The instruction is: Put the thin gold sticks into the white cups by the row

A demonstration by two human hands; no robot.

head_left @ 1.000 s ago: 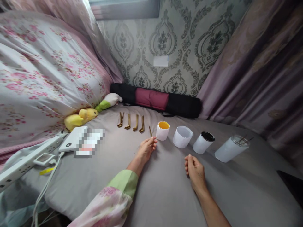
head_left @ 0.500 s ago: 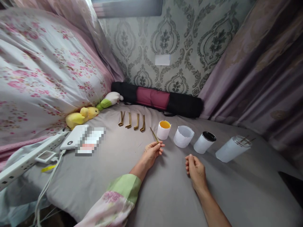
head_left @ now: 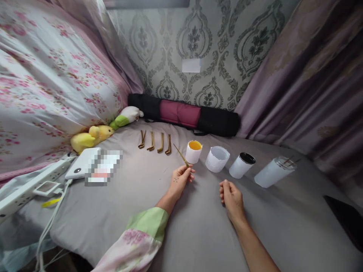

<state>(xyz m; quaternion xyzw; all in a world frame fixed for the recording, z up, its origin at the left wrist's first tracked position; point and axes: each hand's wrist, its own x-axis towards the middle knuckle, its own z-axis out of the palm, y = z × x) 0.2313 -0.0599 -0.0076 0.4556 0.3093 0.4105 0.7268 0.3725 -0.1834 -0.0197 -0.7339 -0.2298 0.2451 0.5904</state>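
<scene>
Since a second ago: left hand (head_left: 180, 181) pulled back a bit from the white, paper-wrapped cup with a yellow inside (head_left: 193, 156) — more of the slim, gold-coloured tapered piece (head_left: 180, 154) shows. Piece sits above the grey sheet (head_left: 133, 223), just left of that cup; can't tell if touching. Long axis slants, thin tip away from the wearer and leftward. Left hand pinches its near end, thumb against fingers. Right hand (head_left: 232, 200) curled into a loose fist, nearest the white cylindrical cup with a black inside (head_left: 241, 168); can't see into the palm. Labels: white rectangular device (head_left: 80, 167) carries a round dark mark — unreadable.
</scene>
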